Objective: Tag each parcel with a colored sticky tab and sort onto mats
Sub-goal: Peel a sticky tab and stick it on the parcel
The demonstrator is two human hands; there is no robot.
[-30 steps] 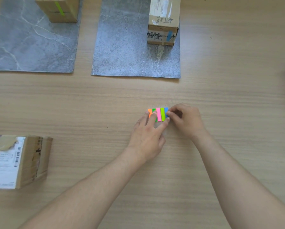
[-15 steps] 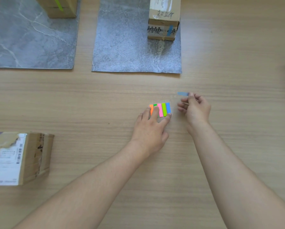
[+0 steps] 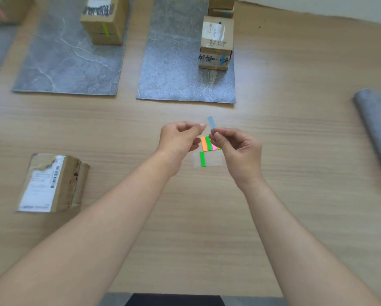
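Several done: green-tab parcel point(image 3: 103, 21) and blue-tab parcel point(image 3: 216, 43) are sitting on mats point(image 3: 174, 74). Untagged parcel point(image 3: 52, 183) is waiting on table point(image 3: 295, 151). Right hand point(image 3: 238, 149) is pinching blue tab point(image 3: 211, 123); left hand point(image 3: 178, 140) is curling empty beside it.

Bright, even light; soft glare on pale wooden tabletop point(image 3: 284, 69); brown cardboard parcel point(image 3: 2, 9) top-left smeared; edges of my view bowing.

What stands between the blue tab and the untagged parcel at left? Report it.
Only the left hand, raised just left of the blue tab pinched by the right hand. Nothing visible lies on the table towards the cardboard parcel.
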